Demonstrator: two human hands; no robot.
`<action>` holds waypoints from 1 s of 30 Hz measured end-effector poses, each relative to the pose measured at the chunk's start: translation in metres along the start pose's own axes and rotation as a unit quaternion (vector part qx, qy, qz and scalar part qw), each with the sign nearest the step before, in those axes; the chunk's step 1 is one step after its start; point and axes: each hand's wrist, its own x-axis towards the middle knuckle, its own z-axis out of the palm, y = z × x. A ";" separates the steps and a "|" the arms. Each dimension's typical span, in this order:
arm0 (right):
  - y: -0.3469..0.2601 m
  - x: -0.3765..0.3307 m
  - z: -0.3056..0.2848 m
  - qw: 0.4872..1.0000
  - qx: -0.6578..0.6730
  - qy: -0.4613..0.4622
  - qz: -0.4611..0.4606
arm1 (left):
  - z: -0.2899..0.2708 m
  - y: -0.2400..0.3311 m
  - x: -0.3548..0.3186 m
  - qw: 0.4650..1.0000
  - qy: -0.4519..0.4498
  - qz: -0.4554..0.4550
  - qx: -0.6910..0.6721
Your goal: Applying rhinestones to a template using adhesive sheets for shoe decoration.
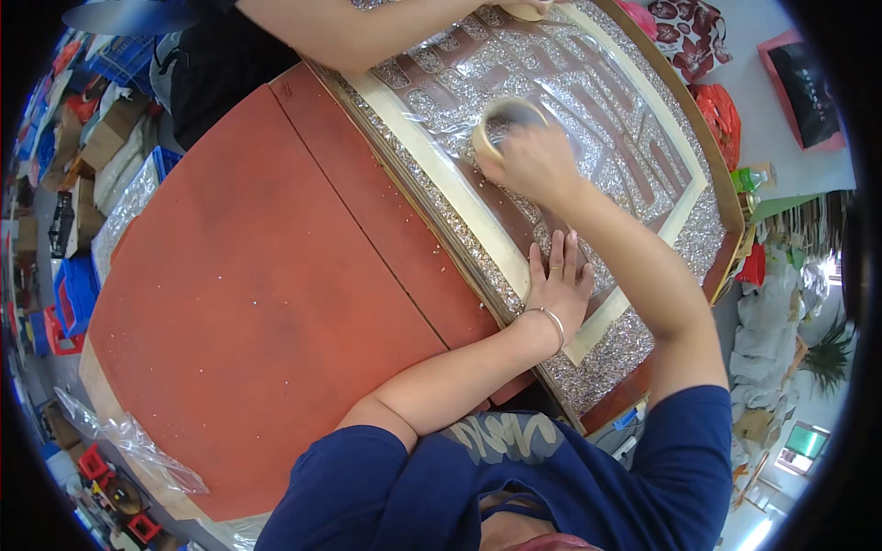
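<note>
Glossy plastic sheet (551, 73), rough glitter (606, 363)

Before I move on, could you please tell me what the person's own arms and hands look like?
Both arms wear short, dark navy sleeves that leave the forearms bare. The left hand is ungloved, with a slim silvery bracelet at its wrist and what looks like a thin ring. The right hand, blurred, shows no glove.
</note>
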 end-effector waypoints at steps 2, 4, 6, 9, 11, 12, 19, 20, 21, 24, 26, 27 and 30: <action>-0.003 0.032 0.015 0.998 -0.014 -0.004 0.063 | -0.007 -0.003 0.004 0.999 -0.044 0.010 -0.014; -0.003 0.048 0.020 0.994 0.004 0.026 0.108 | -0.010 0.001 0.006 0.996 -0.082 0.014 -0.026; -0.015 0.020 0.009 0.998 0.028 0.004 0.048 | -0.004 -0.009 -0.003 0.998 -0.032 0.006 -0.062; -0.005 -0.057 -0.007 0.986 0.067 0.098 -0.116 | -0.001 -0.009 -0.001 0.997 -0.042 -0.011 -0.059; 0.006 -0.067 -0.005 0.994 0.039 0.070 -0.080 | 0.001 -0.002 0.001 0.998 -0.023 -0.003 -0.050; 0.012 -0.069 -0.006 0.998 0.013 0.045 -0.048 | -0.003 -0.002 0.002 0.998 -0.024 -0.005 -0.051; 0.153 -0.126 0.001 0.913 -0.045 -0.048 0.402 | -0.003 -0.004 0.001 0.999 -0.004 0.015 -0.036; 0.154 -0.136 -0.003 0.910 -0.046 -0.051 0.408 | -0.014 -0.002 0.001 0.999 -0.029 0.003 -0.028; 0.156 -0.145 -0.009 0.908 -0.042 -0.071 0.411 | -0.018 -0.001 0.001 0.998 -0.054 -0.010 -0.019; 0.093 -0.173 -0.027 0.949 -0.032 -0.053 0.309 | -0.001 -0.007 0.001 1.000 -0.018 -0.007 -0.012; 0.072 -0.194 -0.034 0.976 -0.027 -0.019 0.217 | -0.003 -0.001 0.002 1.000 -0.023 0.010 0.001; 0.076 -0.204 -0.033 0.962 -0.031 -0.081 0.260 | -0.003 0.002 0.003 1.000 -0.019 0.011 -0.004; 0.128 -0.210 -0.043 0.921 -0.022 -0.141 0.362 | -0.023 0.018 0.003 0.999 -0.044 0.019 -0.006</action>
